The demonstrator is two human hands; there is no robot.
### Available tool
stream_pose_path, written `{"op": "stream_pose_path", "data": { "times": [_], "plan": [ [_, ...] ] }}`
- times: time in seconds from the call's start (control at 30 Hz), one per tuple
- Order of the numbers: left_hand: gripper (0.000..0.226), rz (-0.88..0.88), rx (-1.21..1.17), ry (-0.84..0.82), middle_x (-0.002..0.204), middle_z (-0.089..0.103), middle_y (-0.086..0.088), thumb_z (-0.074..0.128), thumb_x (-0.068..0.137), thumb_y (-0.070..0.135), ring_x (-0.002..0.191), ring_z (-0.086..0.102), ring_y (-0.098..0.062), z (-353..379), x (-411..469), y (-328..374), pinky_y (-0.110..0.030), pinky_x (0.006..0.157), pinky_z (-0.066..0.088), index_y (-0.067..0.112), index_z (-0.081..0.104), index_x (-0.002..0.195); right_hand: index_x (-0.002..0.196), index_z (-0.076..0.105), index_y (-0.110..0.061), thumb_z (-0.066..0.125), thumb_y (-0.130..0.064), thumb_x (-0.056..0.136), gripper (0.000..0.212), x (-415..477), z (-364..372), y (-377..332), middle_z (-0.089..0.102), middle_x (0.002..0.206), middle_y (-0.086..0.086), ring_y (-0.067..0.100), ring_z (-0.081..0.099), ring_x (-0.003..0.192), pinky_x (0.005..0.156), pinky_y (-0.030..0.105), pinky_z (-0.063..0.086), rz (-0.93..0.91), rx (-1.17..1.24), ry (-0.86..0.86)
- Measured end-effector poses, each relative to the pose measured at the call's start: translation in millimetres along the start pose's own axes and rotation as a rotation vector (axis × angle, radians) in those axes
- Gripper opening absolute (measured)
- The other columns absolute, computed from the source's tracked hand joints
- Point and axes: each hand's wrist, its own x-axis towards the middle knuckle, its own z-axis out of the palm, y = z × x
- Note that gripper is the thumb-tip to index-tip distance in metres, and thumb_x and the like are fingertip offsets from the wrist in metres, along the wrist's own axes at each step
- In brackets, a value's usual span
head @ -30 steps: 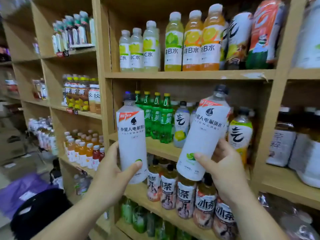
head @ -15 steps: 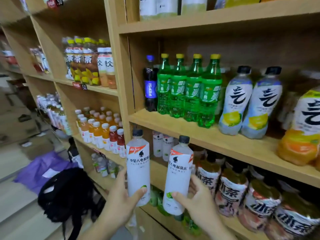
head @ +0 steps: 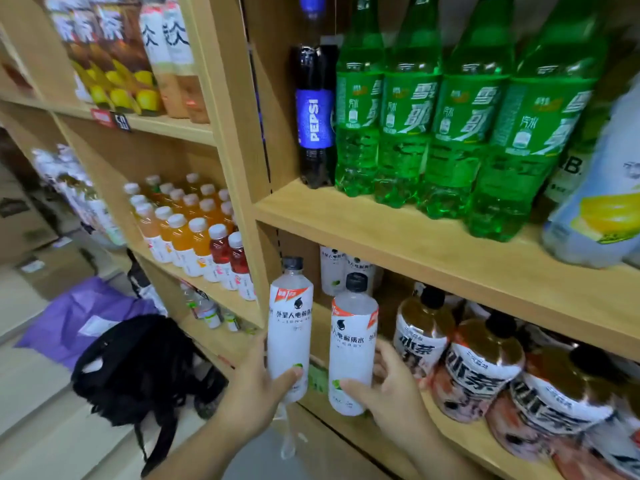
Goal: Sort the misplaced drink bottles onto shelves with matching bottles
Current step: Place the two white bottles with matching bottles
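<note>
Pale wooden shelving (head: 381, 237) fills the view. On its upper board, at twelve o'clock, stand a dark cola bottle with a blue label (head: 315, 116) and a row of green plastic soda bottles (head: 408, 126).

Below that board the left hand (head: 252, 393) has its grip closed round a tall white-sleeved plastic bottle with a dark cap (head: 291, 327). The thumb lies across the lower front, and the bottle rises upright at twelve o'clock out of the grip.

The right hand (head: 391, 393) grips a second white-sleeved bottle (head: 351, 351) the same way. It stands at eleven o'clock from the palm, just beside the first bottle.

Both bottles are held in front of the lower shelf's left end. Matching white bottles (head: 334, 271) stand at the back there, at twelve o'clock from the held pair. Brown tea bottles with white labels (head: 481, 368) crowd that shelf at three o'clock. A black backpack (head: 138, 368) lies on the floor at nine o'clock.
</note>
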Motion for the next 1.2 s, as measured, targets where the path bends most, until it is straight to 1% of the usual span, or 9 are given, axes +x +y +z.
{"op": "stream_pose_path", "data": {
  "times": [0.1, 0.27, 0.4, 0.5, 0.6, 0.77, 1.0, 1.1, 1.2],
  "plan": [
    [0.06, 0.04, 0.039, -0.059, 0.126, 0.06, 0.024, 0.077, 0.09, 0.025, 0.112, 0.061, 0.005, -1.3, 32.8, -8.4, -0.028, 0.092, 0.057, 0.043, 0.043, 0.136, 0.129, 0.054, -0.042, 0.092, -0.018, 0.071, 0.073, 13.5, 11.5, 3.5, 0.07, 0.121, -0.015, -0.001, 0.066, 0.108, 0.094, 0.04, 0.06, 0.022, 0.002, 0.085],
    [0.058, 0.146, 0.086, -0.198, 0.118, 0.064, 0.029, 0.077, 0.088, 0.028, 0.11, 0.063, 0.003, 0.4, 77.8, -19.5, -0.032, 0.089, 0.057, 0.063, 0.044, 0.121, 0.128, 0.051, -0.043, 0.089, -0.016, 0.077, 0.069, 23.9, 35.9, 2.6, 0.067, 0.126, -0.012, 0.0, 0.065, 0.112, 0.096, 0.038, 0.059, 0.054, -0.025, 0.295],
    [0.055, 0.22, 0.099, -0.24, 0.12, 0.064, 0.022, 0.078, 0.088, 0.023, 0.107, 0.062, 0.003, 11.0, 102.7, -31.9, -0.025, 0.086, 0.054, 0.049, 0.046, 0.124, 0.137, 0.05, -0.033, 0.086, -0.019, 0.081, 0.068, 35.0, 55.5, -0.2, 0.067, 0.127, -0.015, 0.0, 0.064, 0.115, 0.1, 0.039, 0.057, 0.074, -0.066, 0.436],
    [0.057, 0.198, 0.069, -0.264, 0.122, 0.065, 0.016, 0.077, 0.087, 0.03, 0.109, 0.064, -0.006, 18.6, 116.3, -43.8, -0.039, 0.09, 0.057, 0.04, 0.046, 0.133, 0.137, 0.049, -0.033, 0.085, -0.016, 0.083, 0.067, 43.4, 64.4, 1.1, 0.067, 0.126, -0.017, -0.003, 0.064, 0.114, 0.1, 0.037, 0.057, 0.087, -0.053, 0.508],
    [0.06, 0.174, 0.026, -0.252, 0.12, 0.065, 0.017, 0.072, 0.08, 0.048, 0.104, 0.066, -0.005, 24.2, 128.1, -47.9, -0.046, 0.085, 0.059, 0.04, 0.046, 0.133, 0.137, 0.048, -0.035, 0.083, -0.014, 0.085, 0.066, 49.9, 70.7, 5.5, 0.066, 0.128, -0.017, -0.003, 0.063, 0.116, 0.101, 0.038, 0.056, 0.09, -0.06, 0.526],
    [0.067, 0.221, 0.006, -0.223, 0.129, 0.062, 0.012, 0.067, 0.082, 0.051, 0.114, 0.063, -0.01, 33.8, 135.4, -51.9, -0.048, 0.088, 0.058, 0.038, 0.041, 0.142, 0.133, 0.047, -0.041, 0.083, -0.014, 0.084, 0.067, 57.8, 69.6, 12.8, 0.066, 0.127, -0.02, -0.003, 0.062, 0.119, 0.102, 0.038, 0.056, 0.075, -0.107, 0.525],
    [0.07, 0.271, 0.009, -0.086, 0.132, 0.061, 0.006, 0.074, 0.086, 0.022, 0.118, 0.062, -0.019, 55.0, 130.7, -61.2, -0.052, 0.093, 0.055, 0.031, 0.038, 0.145, 0.14, 0.044, -0.041, 0.08, -0.019, 0.084, 0.07, 55.6, 63.3, 25.1, 0.063, 0.129, -0.025, -0.001, 0.059, 0.123, 0.103, 0.039, 0.054, 0.009, -0.219, 0.486],
    [0.073, 0.288, 0.009, -0.045, 0.135, 0.059, 0.009, 0.07, 0.085, 0.033, 0.122, 0.06, -0.019, 63.1, 135.3, -60.6, -0.051, 0.097, 0.053, 0.036, 0.034, 0.148, 0.139, 0.045, -0.041, 0.08, -0.017, 0.084, 0.069, 62.4, 58.0, 30.4, 0.063, 0.128, -0.028, -0.006, 0.058, 0.121, 0.101, 0.028, 0.051, -0.026, -0.237, 0.476],
    [0.077, 0.295, 0.035, -0.024, 0.148, 0.051, 0.007, 0.064, 0.087, 0.044, 0.133, 0.053, -0.019, 70.2, 144.0, -65.9, -0.051, 0.104, 0.049, 0.035, 0.027, 0.155, 0.137, 0.046, -0.039, 0.077, -0.021, 0.088, 0.061, 71.2, 52.2, 34.2, 0.062, 0.125, -0.029, -0.013, 0.055, 0.117, 0.091, 0.013, 0.046, -0.063, -0.272, 0.453]
  ]
}}
